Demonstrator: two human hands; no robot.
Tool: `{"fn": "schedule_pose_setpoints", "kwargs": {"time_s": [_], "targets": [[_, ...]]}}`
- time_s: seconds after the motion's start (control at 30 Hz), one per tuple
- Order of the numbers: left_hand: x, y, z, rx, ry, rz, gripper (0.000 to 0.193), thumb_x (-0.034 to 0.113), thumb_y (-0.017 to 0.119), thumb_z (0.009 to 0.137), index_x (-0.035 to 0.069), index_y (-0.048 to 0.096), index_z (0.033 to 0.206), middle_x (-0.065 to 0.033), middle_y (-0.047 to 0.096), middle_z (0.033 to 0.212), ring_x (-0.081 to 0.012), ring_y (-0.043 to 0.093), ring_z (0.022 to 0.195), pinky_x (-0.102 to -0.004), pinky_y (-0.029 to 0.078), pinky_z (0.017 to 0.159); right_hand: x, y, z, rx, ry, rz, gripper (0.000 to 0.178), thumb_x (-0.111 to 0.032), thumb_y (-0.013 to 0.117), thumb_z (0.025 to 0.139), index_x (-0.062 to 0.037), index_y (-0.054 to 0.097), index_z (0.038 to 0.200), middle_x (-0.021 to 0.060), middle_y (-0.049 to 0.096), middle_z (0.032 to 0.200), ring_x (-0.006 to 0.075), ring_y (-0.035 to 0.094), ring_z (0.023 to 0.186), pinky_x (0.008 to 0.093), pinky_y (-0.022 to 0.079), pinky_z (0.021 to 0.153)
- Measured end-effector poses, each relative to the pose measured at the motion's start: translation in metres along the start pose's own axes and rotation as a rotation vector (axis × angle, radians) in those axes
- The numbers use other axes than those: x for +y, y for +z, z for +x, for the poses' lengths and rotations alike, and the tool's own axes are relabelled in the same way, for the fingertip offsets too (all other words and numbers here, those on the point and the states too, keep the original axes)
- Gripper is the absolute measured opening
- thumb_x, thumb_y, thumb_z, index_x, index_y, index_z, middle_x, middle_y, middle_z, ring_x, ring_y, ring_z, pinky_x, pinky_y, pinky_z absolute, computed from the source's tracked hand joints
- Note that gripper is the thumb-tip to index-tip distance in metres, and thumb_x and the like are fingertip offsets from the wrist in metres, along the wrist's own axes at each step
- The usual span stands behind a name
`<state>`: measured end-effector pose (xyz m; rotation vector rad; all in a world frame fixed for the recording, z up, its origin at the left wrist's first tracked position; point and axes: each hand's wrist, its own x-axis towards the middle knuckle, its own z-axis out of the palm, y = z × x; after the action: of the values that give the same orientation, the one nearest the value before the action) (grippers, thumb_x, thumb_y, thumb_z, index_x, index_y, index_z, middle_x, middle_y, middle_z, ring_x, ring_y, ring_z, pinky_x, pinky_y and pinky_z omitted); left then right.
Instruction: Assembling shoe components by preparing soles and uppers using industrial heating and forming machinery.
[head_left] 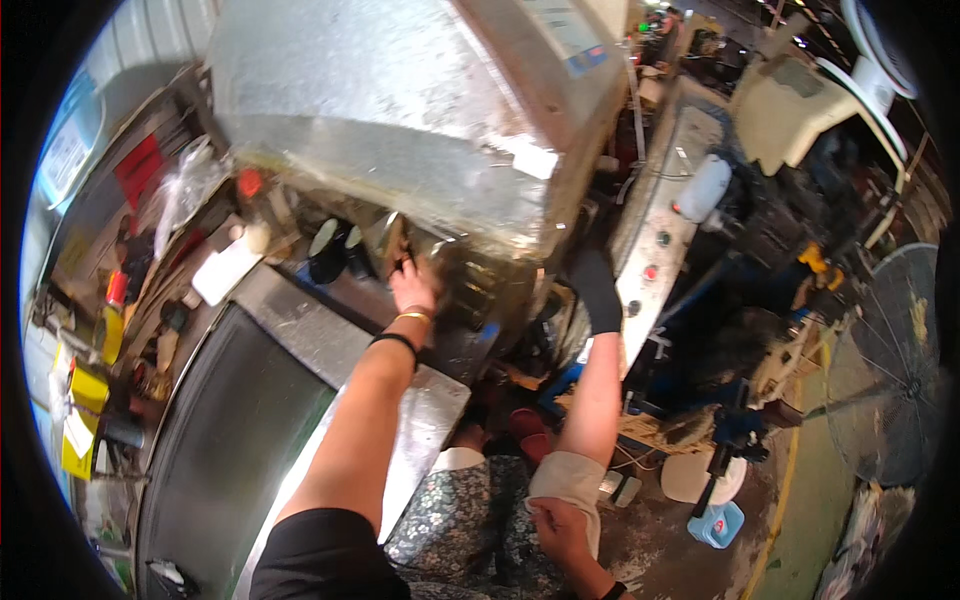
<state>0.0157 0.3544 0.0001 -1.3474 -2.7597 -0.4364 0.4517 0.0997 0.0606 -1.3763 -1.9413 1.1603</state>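
My left hand [412, 288] reaches into the recess under the large grey metal hood. Its fingers close on a small rounded piece with a pale edge [392, 238], whose kind is not clear. Beside it stand a dark cylinder with a shiny top [325, 250] and a smaller dark one [356, 250]. My right hand [565, 535] is curled low down, against a rolled beige cloth cuff [572, 482]; whether it grips the cuff is hidden. From that cuff a bare limb [592, 405] runs up to a black covering [597, 292] beside the machine panel.
The grey metal hood [370, 90] overhangs the recess. A dark belt [235, 420] with a metal edge runs at left. To the right lie a pale panel with buttons [648, 250] and a floor fan [905, 380]. A blue tub [716, 526] stands on the floor.
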Motion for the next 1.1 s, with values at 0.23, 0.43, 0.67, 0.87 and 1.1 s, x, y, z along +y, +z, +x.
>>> {"fn": "schedule_pose_setpoints", "kwargs": {"time_s": [0.23,0.43,0.67,0.87,1.1], "targets": [[-0.032,-0.045,-0.13,-0.038,0.466,0.069,0.078,0.02,0.065,0.074,-0.004,0.036,0.142,-0.0289,0.03,0.148,-0.0462,0.021,0.14,-0.0475,0.018,0.117,0.007,0.001,-0.006,0.012,-0.101,0.014,0.014,-0.006,0.063,0.084,-0.0073,0.068,0.097,0.0131,0.069,0.085,0.0306,0.068,0.076,0.0367,0.053,0.066],[-0.044,-0.129,-0.35,-0.209,0.309,-0.757,0.034,0.015,0.064,0.086,0.001,0.062,0.117,-0.023,0.064,0.113,-0.0369,0.062,0.108,-0.0429,0.049,0.093,0.016,0.009,-0.01,0.17,-0.39,-0.102,0.015,-0.013,0.059,0.088,-0.0085,0.067,0.1,0.0127,0.07,0.091,0.0307,0.068,0.081,0.0405,0.054,0.069],[-0.031,-0.138,-0.437,-0.339,0.944,0.056,0.042,0.037,0.063,0.083,0.021,0.065,0.122,0.0016,0.049,0.142,-0.0473,0.018,0.141,-0.0622,0.014,0.114,0.017,0.026,-0.027,0.036,-0.497,-0.525,0.013,-0.015,0.059,0.083,-0.0113,0.068,0.092,0.0088,0.069,0.084,0.0287,0.068,0.078,0.0434,0.054,0.07],[-0.042,-0.119,-0.434,-0.259,0.922,-0.033,0.042,0.036,0.064,0.082,0.021,0.066,0.121,0.0053,0.051,0.14,-0.0464,0.016,0.142,-0.0606,0.011,0.115,0.009,0.032,-0.045,0.047,-0.602,-0.643,0.016,-0.016,0.062,0.076,-0.0119,0.07,0.089,0.0054,0.066,0.088,0.0253,0.065,0.087,0.0398,0.051,0.081],[-0.046,-0.124,-0.45,-0.191,0.91,0.008,0.039,0.037,0.062,0.083,0.02,0.068,0.117,0.0032,0.053,0.138,-0.0448,0.02,0.141,-0.0587,0.013,0.116,-0.047,0.004,-0.082,0.218,-0.731,-0.479,0.012,-0.013,0.061,0.078,-0.009,0.069,0.085,0.0062,0.066,0.084,0.0263,0.065,0.084,0.0405,0.051,0.078]]}}
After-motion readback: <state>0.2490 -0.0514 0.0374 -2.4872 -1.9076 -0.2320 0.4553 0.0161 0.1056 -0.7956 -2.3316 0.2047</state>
